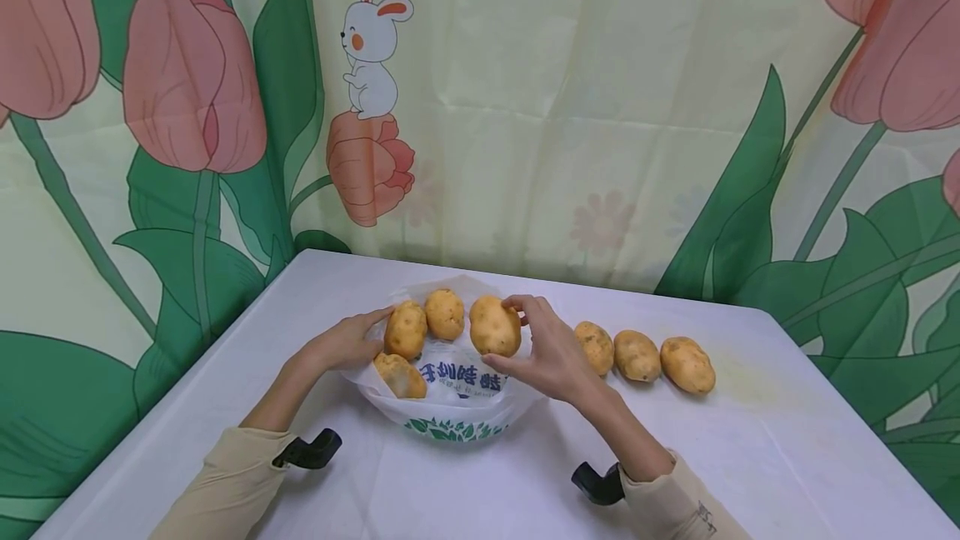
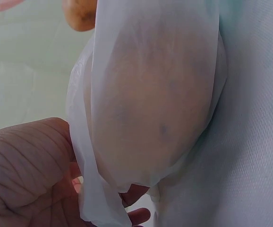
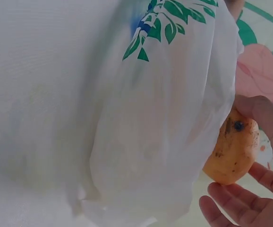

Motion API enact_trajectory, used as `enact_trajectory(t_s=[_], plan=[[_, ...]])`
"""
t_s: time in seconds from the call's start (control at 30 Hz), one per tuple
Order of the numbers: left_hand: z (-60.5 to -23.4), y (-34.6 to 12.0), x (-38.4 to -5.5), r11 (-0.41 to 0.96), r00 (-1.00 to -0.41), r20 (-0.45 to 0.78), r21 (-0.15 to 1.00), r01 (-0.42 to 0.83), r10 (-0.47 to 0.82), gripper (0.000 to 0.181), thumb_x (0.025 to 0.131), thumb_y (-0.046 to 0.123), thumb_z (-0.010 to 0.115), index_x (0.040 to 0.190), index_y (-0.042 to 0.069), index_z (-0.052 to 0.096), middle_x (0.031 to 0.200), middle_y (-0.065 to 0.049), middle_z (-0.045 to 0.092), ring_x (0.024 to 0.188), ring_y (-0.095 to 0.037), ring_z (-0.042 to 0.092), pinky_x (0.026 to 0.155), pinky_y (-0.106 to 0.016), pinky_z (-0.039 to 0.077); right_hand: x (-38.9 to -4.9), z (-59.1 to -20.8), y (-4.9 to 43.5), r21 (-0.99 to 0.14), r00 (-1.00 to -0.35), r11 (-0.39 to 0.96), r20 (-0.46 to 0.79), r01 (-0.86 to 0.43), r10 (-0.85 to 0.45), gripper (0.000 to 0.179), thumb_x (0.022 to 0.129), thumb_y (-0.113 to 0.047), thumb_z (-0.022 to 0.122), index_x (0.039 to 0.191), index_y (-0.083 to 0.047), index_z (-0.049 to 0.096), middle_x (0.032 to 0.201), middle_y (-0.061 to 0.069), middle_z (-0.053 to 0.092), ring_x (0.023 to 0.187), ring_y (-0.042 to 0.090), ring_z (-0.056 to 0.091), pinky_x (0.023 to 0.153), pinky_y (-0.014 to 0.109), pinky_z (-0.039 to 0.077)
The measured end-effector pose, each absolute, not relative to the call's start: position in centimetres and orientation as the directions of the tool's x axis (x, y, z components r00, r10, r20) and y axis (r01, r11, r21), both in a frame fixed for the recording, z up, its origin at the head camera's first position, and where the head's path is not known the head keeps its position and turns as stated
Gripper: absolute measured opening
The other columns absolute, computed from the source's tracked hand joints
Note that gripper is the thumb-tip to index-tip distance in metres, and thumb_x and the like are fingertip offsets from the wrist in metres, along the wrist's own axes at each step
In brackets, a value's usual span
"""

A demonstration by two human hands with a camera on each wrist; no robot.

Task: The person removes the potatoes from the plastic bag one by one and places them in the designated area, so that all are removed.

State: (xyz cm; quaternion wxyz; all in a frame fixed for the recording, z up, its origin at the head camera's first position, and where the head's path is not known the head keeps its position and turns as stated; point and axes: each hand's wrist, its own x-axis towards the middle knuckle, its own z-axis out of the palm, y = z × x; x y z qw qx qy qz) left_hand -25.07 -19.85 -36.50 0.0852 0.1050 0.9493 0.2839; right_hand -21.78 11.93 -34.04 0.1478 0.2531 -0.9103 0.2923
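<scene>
A white plastic bag [image 1: 457,411] with green leaf print and blue lettering lies spread open on the table. Inside it, along the left and back, are a potato [image 1: 405,329], a second potato [image 1: 445,313] and a third potato [image 1: 401,376]. My left hand [image 1: 348,342] grips the bag's left edge, beside the potatoes there; in the left wrist view the film partly covers the fingers of the left hand [image 2: 32,165]. Between thumb and fingers, my right hand [image 1: 543,348] holds another potato [image 1: 495,326] above the right part of the bag. Dark marks show on this held potato [image 3: 233,146].
Right of the bag, a potato [image 1: 595,347], another potato [image 1: 637,355] and a farther potato [image 1: 687,365] lie in a row on the white table [image 1: 780,440]. A curtain [image 1: 510,107] printed with tulips and a rabbit hangs behind the table's back edge.
</scene>
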Motion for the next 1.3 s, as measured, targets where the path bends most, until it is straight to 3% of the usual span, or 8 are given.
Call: enact_trajectory(t_s=[0.6,0.83,1.13,1.3], plan=[[-36.8,-19.7,-25.3,0.816,-0.964,-0.11,0.56,0.14,0.241,0.066,0.094,0.011,0.053,0.158,0.001,0.035,0.154,-0.033,0.04,0.121,-0.039,0.052,0.104,-0.058,0.045,-19.4,-34.1,13.7,-0.405,-0.784,0.701,0.499,-0.587,-0.368,0.074,0.075,-0.041,0.089,0.136,-0.016,0.055,0.129,0.002,0.059,0.107,0.018,0.06,0.08,0.035,0.054],[-36.7,-19.7,-25.3,0.817,-0.964,-0.117,0.56,0.135,0.239,0.067,0.095,0.011,0.053,0.158,0.001,0.034,0.154,-0.033,0.04,0.118,-0.039,0.052,0.1,-0.056,0.047,-18.8,-34.2,15.0,-0.4,-0.79,0.713,0.495,-0.576,-0.361,0.073,0.074,-0.042,0.09,0.134,-0.016,0.055,0.128,0.0,0.06,0.103,0.016,0.061,0.081,0.038,0.056],[-36.7,-19.7,-25.3,0.817,-0.963,-0.114,0.558,0.143,0.246,0.067,0.095,0.011,0.053,0.158,0.0,0.034,0.154,-0.033,0.04,0.119,-0.04,0.052,0.1,-0.055,0.047,-18.0,-34.6,16.5,-0.367,-0.808,0.762,0.487,-0.533,-0.331,0.074,0.073,-0.046,0.09,0.132,-0.017,0.057,0.126,0.0,0.062,0.098,0.014,0.061,0.077,0.034,0.054],[-36.7,-19.8,-25.3,0.811,-0.961,-0.1,0.562,0.159,0.258,0.067,0.094,0.011,0.052,0.157,-0.001,0.034,0.154,-0.033,0.04,0.125,-0.041,0.051,0.104,-0.058,0.044,-17.8,-34.7,17.4,-0.361,-0.8,0.758,0.498,-0.543,-0.335,0.072,0.074,-0.045,0.09,0.131,-0.015,0.057,0.126,0.0,0.062,0.102,0.014,0.06,0.083,0.039,0.056]])
